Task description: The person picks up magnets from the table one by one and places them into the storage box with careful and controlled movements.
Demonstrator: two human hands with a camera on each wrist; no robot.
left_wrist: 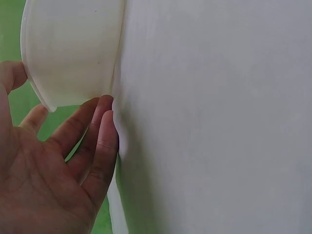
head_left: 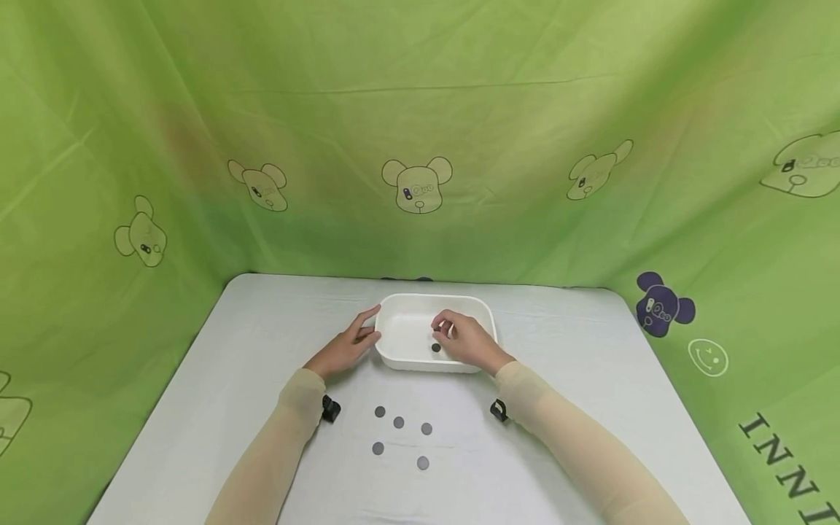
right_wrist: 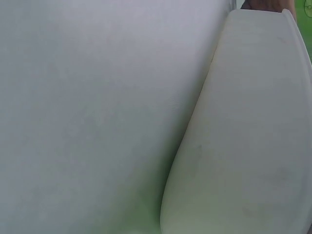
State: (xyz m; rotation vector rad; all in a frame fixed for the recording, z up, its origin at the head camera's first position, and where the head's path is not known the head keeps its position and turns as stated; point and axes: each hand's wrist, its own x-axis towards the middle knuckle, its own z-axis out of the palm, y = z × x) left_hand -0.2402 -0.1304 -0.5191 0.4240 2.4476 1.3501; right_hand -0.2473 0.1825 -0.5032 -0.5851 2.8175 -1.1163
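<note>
A white rectangular tray stands toward the back of the table. My left hand is at its left end, fingers mostly straight and spread, touching the rim and side wall; the left wrist view shows this hand against the tray's end. Inside the tray, my right hand reaches over the right-hand wall and pinches a small dark disc between thumb and curled fingers. Just below those fingertips, another dark disc is in the tray. In the right wrist view the tray's outer wall hides the right hand.
Several grey discs lie scattered on the white tabletop in front of the tray, between the forearms. Green patterned cloth hangs behind the table and along both sides.
</note>
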